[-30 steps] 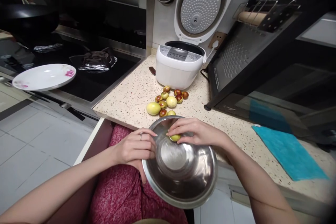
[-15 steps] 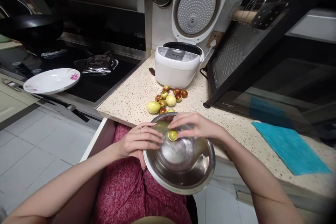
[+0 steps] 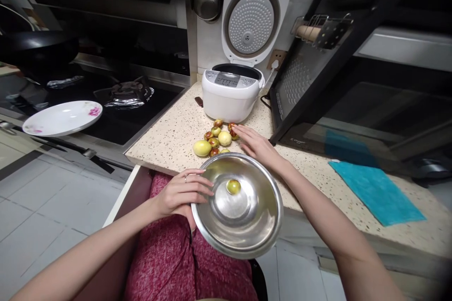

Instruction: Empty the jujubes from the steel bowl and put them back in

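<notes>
One speckled cream surface [image 3: 165, 136] lies between a black gas stove [image 3: 130, 124] and a black oven [image 3: 370, 113], an open white rice cooker [image 3: 228, 99] on it. Over the lap [image 3: 165, 263], a round steel bowl [image 3: 243, 230] tilts its mouth toward the viewer, rim clasped in the left hand's [image 3: 180, 194] grip. The right hand's [image 3: 259, 149] grip, loosely open and empty, is at the clustered jujubes [image 3: 213, 143]; one lone jujube [image 3: 233, 186] sits in the bowl, long axis unclear.

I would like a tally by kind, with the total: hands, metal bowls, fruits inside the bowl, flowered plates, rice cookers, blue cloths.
Left hand, right hand: 2
Metal bowl: 1
Fruit inside the bowl: 1
Flowered plate: 1
Rice cooker: 1
Blue cloth: 1
Total: 7
</notes>
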Motion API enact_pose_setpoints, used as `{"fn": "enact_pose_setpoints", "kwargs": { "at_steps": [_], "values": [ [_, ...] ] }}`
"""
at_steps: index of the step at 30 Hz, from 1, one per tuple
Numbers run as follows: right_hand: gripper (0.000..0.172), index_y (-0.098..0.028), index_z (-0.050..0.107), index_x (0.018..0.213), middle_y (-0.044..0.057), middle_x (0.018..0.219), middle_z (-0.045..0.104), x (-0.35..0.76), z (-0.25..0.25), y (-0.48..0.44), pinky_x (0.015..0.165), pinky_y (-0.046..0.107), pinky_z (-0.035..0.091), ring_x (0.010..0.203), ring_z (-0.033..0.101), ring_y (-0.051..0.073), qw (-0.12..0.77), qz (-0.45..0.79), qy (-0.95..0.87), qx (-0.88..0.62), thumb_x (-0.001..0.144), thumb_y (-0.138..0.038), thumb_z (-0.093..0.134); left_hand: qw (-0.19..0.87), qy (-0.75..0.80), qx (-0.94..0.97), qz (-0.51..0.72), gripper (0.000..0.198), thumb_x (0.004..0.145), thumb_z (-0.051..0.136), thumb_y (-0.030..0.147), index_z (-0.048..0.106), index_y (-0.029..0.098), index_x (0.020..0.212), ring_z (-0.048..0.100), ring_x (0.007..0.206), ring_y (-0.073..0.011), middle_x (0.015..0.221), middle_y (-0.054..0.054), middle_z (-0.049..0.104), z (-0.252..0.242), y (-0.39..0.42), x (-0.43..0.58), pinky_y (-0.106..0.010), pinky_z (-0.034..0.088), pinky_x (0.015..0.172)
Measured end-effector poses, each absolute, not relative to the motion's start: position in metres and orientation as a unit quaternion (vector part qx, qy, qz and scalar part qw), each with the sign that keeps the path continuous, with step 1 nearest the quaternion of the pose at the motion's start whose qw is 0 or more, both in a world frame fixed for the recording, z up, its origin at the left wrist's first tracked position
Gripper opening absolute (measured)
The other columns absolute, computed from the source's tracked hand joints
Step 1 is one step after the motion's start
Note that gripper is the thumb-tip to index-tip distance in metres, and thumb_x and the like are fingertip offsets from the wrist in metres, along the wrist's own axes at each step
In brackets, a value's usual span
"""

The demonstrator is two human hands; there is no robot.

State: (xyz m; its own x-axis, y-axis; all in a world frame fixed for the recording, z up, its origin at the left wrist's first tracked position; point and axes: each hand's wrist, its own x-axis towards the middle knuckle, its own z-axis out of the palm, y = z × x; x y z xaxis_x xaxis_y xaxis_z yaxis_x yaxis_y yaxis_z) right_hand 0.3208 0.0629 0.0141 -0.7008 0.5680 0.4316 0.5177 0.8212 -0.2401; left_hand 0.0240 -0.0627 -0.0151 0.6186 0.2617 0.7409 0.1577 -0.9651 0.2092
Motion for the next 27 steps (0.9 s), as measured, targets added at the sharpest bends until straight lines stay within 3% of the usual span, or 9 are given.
{"fn": "enact_pose_setpoints", "kwargs": {
  "at_steps": [6,16,23,27],
  "values": [
    [0.052,-0.02,0.048,0.148,0.015,0.138,0.059,0.323,0.015,0.064,0.105,0.054,0.05,0.127,0.056,0.031,0.23,0.008,-0.912,-0.341,0.097,-0.018,0.052,0.062,0.114,0.898,0.42,0.039,0.098,0.055,0.052,0.067,0.016,0.093,0.072,0.11,-0.0194,0.098,-0.006,0.079,-0.015,-0.062,0.024,-0.039,0.045,0.115],
    [0.029,-0.019,0.065,0.123,0.014,0.123,0.065,0.327,0.011,0.068,0.093,0.048,0.056,0.112,0.064,0.031,0.208,0.026,-0.91,-0.357,0.094,-0.018,0.058,0.066,0.108,0.904,0.409,0.041,0.094,0.06,0.056,0.067,0.016,0.096,0.072,0.109,-0.0208,0.098,-0.006,0.079,-0.017,-0.061,0.022,-0.041,0.045,0.115],
    [0.03,-0.023,0.067,0.12,0.009,0.116,0.068,0.317,0.043,0.043,0.085,0.038,0.057,0.101,0.066,0.023,0.41,0.162,-0.855,-0.274,0.091,-0.027,0.069,0.058,0.103,0.908,0.402,0.038,0.095,0.061,0.053,0.067,0.015,0.096,0.071,0.111,-0.0186,0.099,-0.005,0.079,-0.014,-0.061,0.023,-0.037,0.042,0.118],
    [0.028,-0.025,0.071,0.117,0.007,0.114,0.071,0.308,0.056,0.02,0.093,0.041,0.056,0.106,0.066,0.022,0.338,0.271,-0.882,-0.186,0.089,-0.028,0.074,0.059,0.105,0.906,0.406,0.04,0.095,0.059,0.054,0.066,0.015,0.095,0.072,0.111,-0.0184,0.098,-0.005,0.079,-0.012,-0.062,0.024,-0.037,0.044,0.117]
  ]
}}
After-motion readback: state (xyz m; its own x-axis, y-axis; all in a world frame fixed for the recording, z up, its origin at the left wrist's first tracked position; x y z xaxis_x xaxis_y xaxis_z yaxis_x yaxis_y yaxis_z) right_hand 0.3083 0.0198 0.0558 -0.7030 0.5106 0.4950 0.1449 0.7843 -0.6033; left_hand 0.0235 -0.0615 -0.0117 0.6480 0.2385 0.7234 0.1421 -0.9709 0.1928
